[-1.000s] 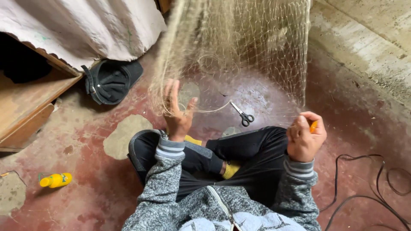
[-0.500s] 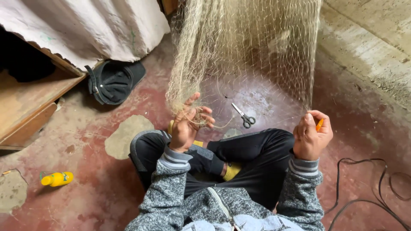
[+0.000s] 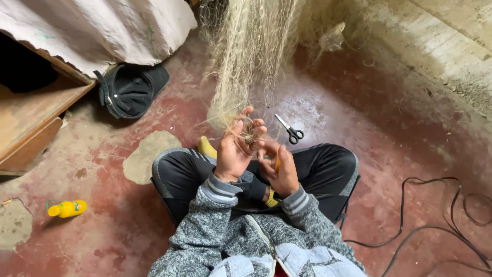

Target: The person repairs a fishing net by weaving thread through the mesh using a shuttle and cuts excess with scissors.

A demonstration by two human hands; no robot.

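Both hands work close together, left hand [image 3: 233, 151] pinching bunched net [image 3: 246, 77], right hand [image 3: 279, 166] gripping an orange tool [image 3: 277, 163]; loose mesh could snag fingers.

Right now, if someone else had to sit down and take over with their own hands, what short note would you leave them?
Left hand: raised, fingers pinching a bunched part of the pale net that hangs down in front.
Right hand: close beside the left, gripping a small orange tool; its exact kind is too hidden to tell.
Scissors: lying on the red floor just beyond the hands, untouched.
Done: the net is gathered into the left hand, with the tool brought up to it.
Left: how much of the net has been worked cannot be told from this view.
Also around: a yellow bottle on the floor to the left, a black cable to the right.
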